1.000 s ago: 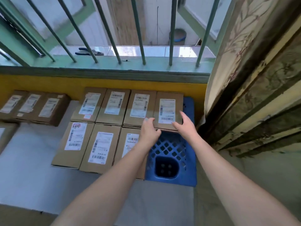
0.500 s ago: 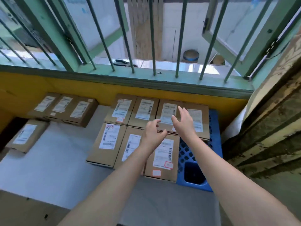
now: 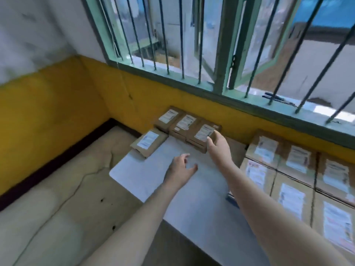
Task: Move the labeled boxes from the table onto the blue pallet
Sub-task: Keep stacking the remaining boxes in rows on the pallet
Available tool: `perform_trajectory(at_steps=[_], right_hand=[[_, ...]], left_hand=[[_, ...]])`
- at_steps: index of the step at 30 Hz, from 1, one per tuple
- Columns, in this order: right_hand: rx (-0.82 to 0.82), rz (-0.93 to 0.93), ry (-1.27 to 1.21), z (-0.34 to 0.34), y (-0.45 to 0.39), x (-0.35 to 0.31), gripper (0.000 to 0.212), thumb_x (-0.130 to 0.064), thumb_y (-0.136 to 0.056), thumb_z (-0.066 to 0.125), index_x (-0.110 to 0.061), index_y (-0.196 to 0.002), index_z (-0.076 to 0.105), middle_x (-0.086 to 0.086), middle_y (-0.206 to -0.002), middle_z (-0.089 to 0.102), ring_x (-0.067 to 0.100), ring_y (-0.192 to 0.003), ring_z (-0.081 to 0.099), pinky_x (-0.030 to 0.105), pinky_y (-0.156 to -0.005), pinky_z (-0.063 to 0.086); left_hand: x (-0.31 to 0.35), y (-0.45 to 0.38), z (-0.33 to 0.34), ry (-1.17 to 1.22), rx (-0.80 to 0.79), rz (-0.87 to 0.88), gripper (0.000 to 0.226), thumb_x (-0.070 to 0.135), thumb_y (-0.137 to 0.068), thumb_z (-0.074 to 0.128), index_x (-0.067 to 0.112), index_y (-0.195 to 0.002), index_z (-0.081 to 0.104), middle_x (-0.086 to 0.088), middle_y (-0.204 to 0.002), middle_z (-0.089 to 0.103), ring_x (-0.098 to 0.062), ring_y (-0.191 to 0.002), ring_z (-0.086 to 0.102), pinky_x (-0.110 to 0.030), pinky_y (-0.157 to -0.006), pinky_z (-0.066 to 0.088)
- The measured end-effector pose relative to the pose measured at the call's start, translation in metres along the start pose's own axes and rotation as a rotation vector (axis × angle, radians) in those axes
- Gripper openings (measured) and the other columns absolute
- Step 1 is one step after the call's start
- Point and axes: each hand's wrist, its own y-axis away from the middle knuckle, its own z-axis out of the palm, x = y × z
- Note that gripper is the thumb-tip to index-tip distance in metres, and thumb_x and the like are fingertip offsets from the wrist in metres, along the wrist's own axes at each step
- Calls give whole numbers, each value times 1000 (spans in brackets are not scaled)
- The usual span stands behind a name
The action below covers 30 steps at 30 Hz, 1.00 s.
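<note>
Reaching across the white tabletop [image 3: 153, 181], my right hand [image 3: 219, 146] lies against the near right corner of the rightmost labeled box [image 3: 203, 136] in a row of three against the yellow wall [image 3: 57, 112]. Its fingers are spread wide around that corner, thumb on the near side, touching the cardboard but not yet closed on it. My left hand [image 3: 179, 169] hovers just above the bare tabletop, a little nearer to me, its grip wide and holding nothing.

The middle box [image 3: 185, 123] and the left box [image 3: 168, 117] of the row touch each other side by side. A fourth labeled box [image 3: 148, 141] sits apart at the tabletop's far left corner, turned at an angle and overhanging the edge.

To my right, a packed group of labeled boxes [image 3: 294, 179] lies flat in rows, labels up. Only a sliver of the blue pallet [image 3: 231, 198] shows at its near left edge. A barred window [image 3: 211, 45] runs above the wall.
</note>
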Motion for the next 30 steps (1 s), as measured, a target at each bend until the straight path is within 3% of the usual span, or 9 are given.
perform_trajectory(at_steps=[4, 8, 14, 25, 30], right_hand=[[-121, -20, 10, 89, -11, -36, 57, -37, -99, 46, -15, -150, 35, 6, -155, 38, 23, -142, 35, 38, -114, 30], [-182, -5, 29, 163, -49, -51, 57, -36, -99, 44, -14, -150, 35, 7, -155, 38, 23, -142, 35, 37, -114, 28], [-218, 165, 6, 256, -123, -42, 57, -34, -100, 41, -11, -151, 33, 9, -155, 36, 25, -143, 33, 36, -113, 29], [-264, 468, 211, 343, -220, -13, 62, -30, -97, 42, -8, -153, 27, 18, -155, 30, 33, -142, 32, 39, -114, 30], [-190, 582, 248, 377, -236, 4, 61, -24, -98, 44, -16, -155, 22, 14, -158, 23, 33, -138, 37, 29, -95, 38]], left_hand=[[-69, -14, -55, 50, 29, -101, 55, 45, -88, 63, 20, -135, 49, -2, -123, 55, -16, -102, 59, -31, -85, 52], [-127, -50, -90, 58, 20, -203, 57, 47, -87, 62, 20, -135, 49, 0, -124, 54, -16, -103, 59, -36, -90, 53], [-202, -132, -132, -48, -67, -358, 57, 49, -81, 62, 26, -132, 49, 1, -123, 50, -19, -106, 58, -41, -90, 54], [-298, -289, -157, -122, -207, -401, 57, 34, -85, 67, 13, -135, 50, -14, -130, 48, -30, -110, 58, -33, -97, 46], [-332, -351, -145, -106, -364, -365, 58, 36, -96, 54, 10, -146, 41, -16, -142, 48, -32, -128, 50, -35, -103, 40]])
